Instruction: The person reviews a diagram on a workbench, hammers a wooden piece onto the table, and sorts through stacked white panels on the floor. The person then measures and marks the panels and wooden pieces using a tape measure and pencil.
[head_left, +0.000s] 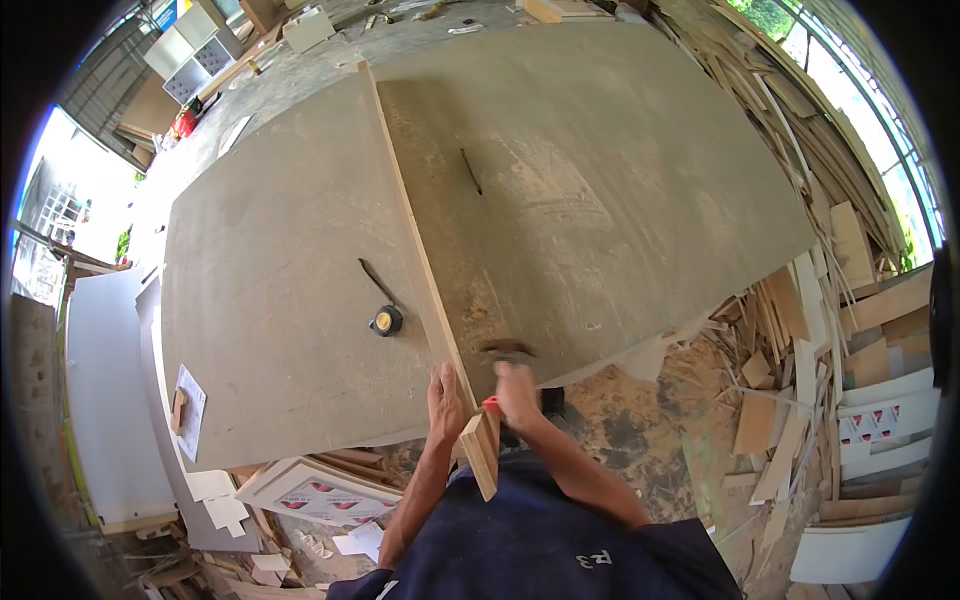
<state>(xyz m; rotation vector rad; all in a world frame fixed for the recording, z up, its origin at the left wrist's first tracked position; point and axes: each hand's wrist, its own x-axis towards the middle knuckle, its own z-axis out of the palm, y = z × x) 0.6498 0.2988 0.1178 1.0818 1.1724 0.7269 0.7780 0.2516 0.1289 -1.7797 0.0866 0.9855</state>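
Note:
A long narrow wooden board (415,230) stands on edge across the big grey-brown panel (620,180). At its near end, a shorter wooden piece (480,458) juts toward my body. My left hand (446,405) lies flat along the board's left side near that end, fingers straight. Just right of the board, my right hand (516,393) is closed around a hammer, whose dark head (509,350) is smeared by motion. A small red item (491,404) shows between the board and my right hand; its kind is unclear.
A tape measure (385,320) lies left of the board, and a thin dark stick (471,172) lies to its right. A paper sheet (188,412) rests at the panel's left edge. Wood offcuts (770,420) are heaped on the right. A white panel (320,490) leans below.

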